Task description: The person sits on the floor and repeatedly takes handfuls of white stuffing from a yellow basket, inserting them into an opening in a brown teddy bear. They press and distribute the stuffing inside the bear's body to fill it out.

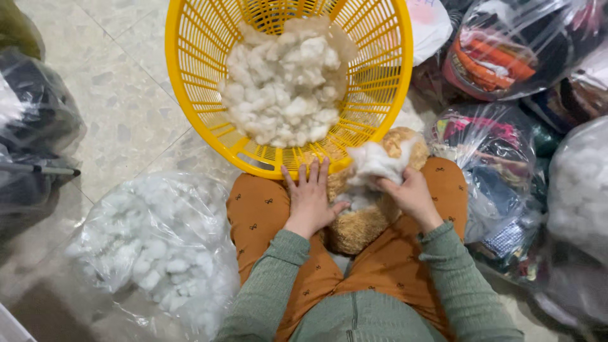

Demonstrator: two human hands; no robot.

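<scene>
My lap is nearest: green ribbed sleeves and orange trousers (259, 212) with a small dark print. Between my knees lies a tan plush toy (358, 225), its head end towards the basket.

My left hand (310, 199) lies flat and open, fingers spread, palm down on the toy's left side, fingertips reaching the basket rim. It grips nothing.

My right hand (411, 193) is closed on a tuft of white stuffing (373, 161) at the toy's upper end; the fingers pinch the tuft against the plush. Whether the tuft is partly inside the toy I cannot tell.

To my left on the pale speckled floor sits a clear plastic bag of white stuffing (158, 244), near my left knee.

Just beyond my hands stands a yellow slatted plastic basket (190, 95), its near rim touching the toy. Inside it lies a loose heap of white stuffing (285, 85).

To the right and farther back are clear bags of coloured fabric (500, 57), and one more bag of white filling (579, 183) at the right edge.
</scene>
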